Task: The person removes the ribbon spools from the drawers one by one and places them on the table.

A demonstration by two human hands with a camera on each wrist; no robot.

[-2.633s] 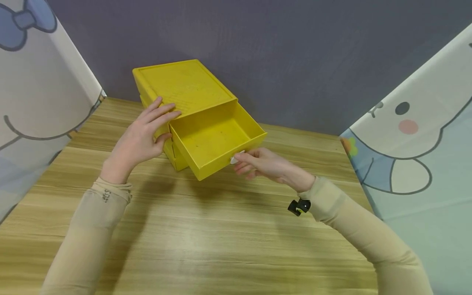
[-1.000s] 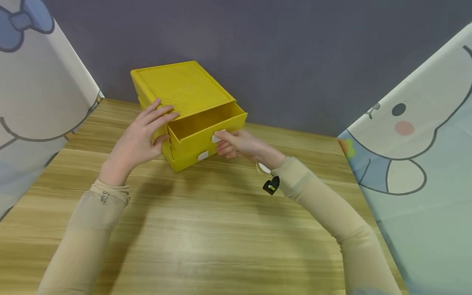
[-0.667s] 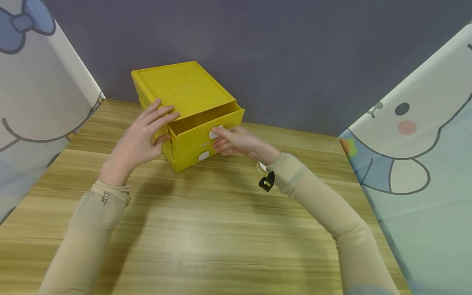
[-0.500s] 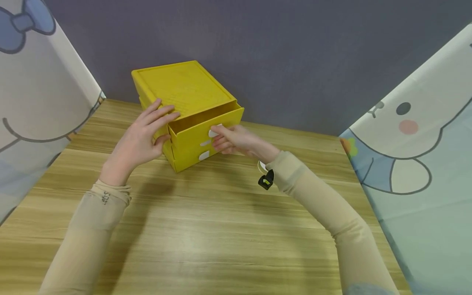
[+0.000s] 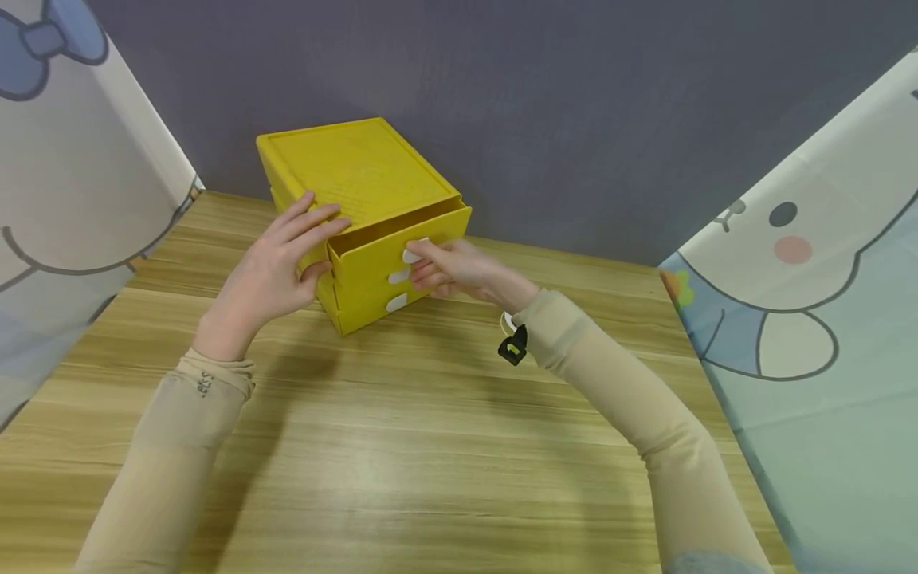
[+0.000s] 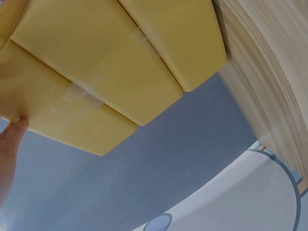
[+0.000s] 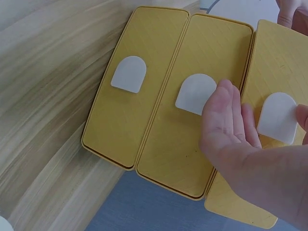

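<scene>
Yellow plastic drawers point(image 5: 369, 269), left fingers point(image 5: 326, 229) splayed atop, right fingers point(image 7: 219, 103) pinching rounded white tab point(image 7: 278, 118)

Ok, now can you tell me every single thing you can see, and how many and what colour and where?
Table: 1, light brown wood-grain, under everything
Drawer unit: 1, yellow, at the back of the table
Drawers: 3, yellow, stacked in the unit, the top one slightly open
Drawer handles: 3, white, one on each drawer front
Backdrop: 1, dark grey-blue, behind the table
Cartoon-printed sheets: 2, mostly white and pale blue, left and right sides
Small gadget: 1, black, at the right cuff, too small to name
Sleeves: 2, beige, one on each arm
Left hand: 1, bare, on the unit's top left edge
Right hand: 1, bare, thumb on the top handle
</scene>
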